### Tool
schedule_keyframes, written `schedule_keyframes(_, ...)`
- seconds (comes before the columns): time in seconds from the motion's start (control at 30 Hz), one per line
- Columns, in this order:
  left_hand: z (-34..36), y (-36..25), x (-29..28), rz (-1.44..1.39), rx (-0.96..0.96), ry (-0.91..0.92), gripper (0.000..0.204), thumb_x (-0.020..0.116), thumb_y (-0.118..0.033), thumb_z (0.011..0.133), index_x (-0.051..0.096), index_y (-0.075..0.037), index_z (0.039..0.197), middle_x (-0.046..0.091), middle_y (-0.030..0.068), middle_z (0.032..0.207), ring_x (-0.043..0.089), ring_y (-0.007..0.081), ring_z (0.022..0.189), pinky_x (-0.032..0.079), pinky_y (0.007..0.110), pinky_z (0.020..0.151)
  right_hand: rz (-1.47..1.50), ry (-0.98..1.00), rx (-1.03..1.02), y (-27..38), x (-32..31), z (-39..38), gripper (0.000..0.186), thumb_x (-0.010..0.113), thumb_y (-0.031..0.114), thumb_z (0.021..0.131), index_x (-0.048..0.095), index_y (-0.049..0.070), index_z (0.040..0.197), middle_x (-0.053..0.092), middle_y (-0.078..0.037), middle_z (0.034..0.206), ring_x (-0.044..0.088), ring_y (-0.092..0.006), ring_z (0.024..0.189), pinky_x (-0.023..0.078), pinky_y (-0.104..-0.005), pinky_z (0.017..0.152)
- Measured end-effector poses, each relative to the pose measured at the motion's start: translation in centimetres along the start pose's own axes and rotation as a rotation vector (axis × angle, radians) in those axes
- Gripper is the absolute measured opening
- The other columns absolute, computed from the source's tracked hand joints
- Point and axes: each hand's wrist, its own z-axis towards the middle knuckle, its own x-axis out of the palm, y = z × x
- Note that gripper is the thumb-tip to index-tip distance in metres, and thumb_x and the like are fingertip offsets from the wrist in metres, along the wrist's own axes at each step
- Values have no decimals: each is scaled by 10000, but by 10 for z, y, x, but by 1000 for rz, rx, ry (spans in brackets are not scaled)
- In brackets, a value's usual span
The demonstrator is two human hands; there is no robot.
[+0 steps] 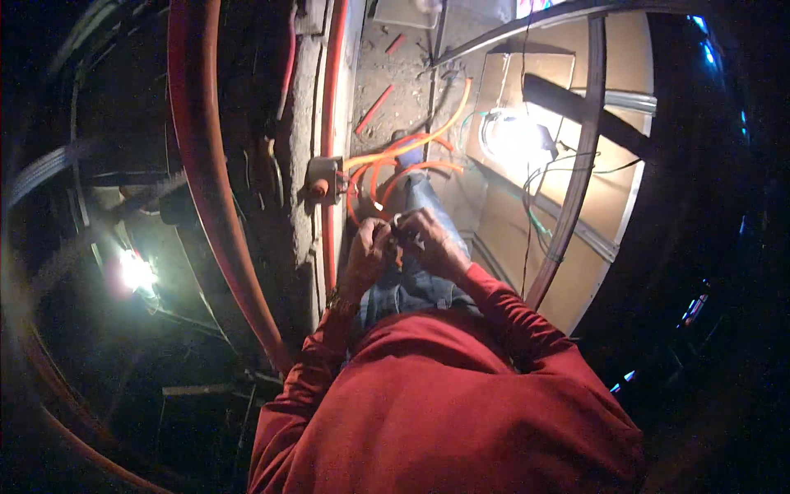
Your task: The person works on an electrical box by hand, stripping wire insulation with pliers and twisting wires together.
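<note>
Close together over my lap, both hands work with bent fingers. My left hand [368, 252] is closed in a pinch, its fingertips almost meeting those of the other hand. My right hand [436, 245] has its fingers curled around something small, with a pale bit showing near the fingertips. What lies between the hands is too small and dark to name. Just beyond them, several orange cables or flexible tubes [447, 167] loop out of a grey box [335, 170] with a round orange-red part on its near side. The box sits against the wooden post on the left.
A thick orange-red pipe [203, 136] curves down on my left. Short red tube pieces [375, 109] lie on the dusty floor [395, 70] ahead. At right, a bright lamp [520, 144] shines beside metal studs [586, 136] and loose wires. Another lamp [137, 272] glows at far left.
</note>
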Motion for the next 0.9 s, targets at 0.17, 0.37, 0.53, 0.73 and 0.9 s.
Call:
schedule_keyframes(0.17, 3, 15, 3, 243, 196, -52, 224, 578, -216, 1061, 586, 7, 1074, 624, 103, 951, 609, 186, 883, 511, 358, 806, 115, 29, 112, -1, -13, 1, 230, 705, 93, 943, 588, 70, 1140, 611, -146, 1150, 635, -354, 1106, 540, -447, 937)
schedule_keyframes(0.37, 3, 9, 21, -68, 75, -146, 266, 658, -274, 1031, 570, -37, 1112, 599, 21, 931, 575, 120, 809, 505, 298, 753, 30, 113, 194, -15, -11, -8, 272, 702, 137, 941, 603, 98, 1191, 608, -159, 1185, 637, -383, 1104, 550, -462, 898)
schedule_keyframes(0.53, -2, -19, 25, 45, 8, -129, 245, 697, -230, 1011, 608, -7, 1062, 678, 62, 925, 640, 127, 823, 539, 303, 743, 14, 143, 227, -21, -9, -11, 255, 705, 147, 940, 620, 109, 1178, 609, -162, 1194, 645, -394, 1066, 551, -469, 875)
schedule_keyframes(0.73, 0, -26, 25, 117, -17, -135, 279, 716, -267, 997, 637, 1, 989, 688, 54, 833, 656, 131, 793, 543, 315, 719, 29, 172, 305, -23, -10, -12, 240, 705, 160, 946, 632, 101, 1167, 615, -171, 1185, 649, -398, 1068, 546, -477, 871)
schedule_keyframes(0.9, 11, -2, 24, 240, 22, -193, 337, 710, -333, 998, 652, -1, 988, 680, 51, 864, 629, 134, 794, 530, 315, 726, 23, 154, 277, -28, -9, -8, 269, 674, 180, 967, 629, 85, 1215, 647, -179, 1162, 652, -404, 1068, 537, -483, 887)
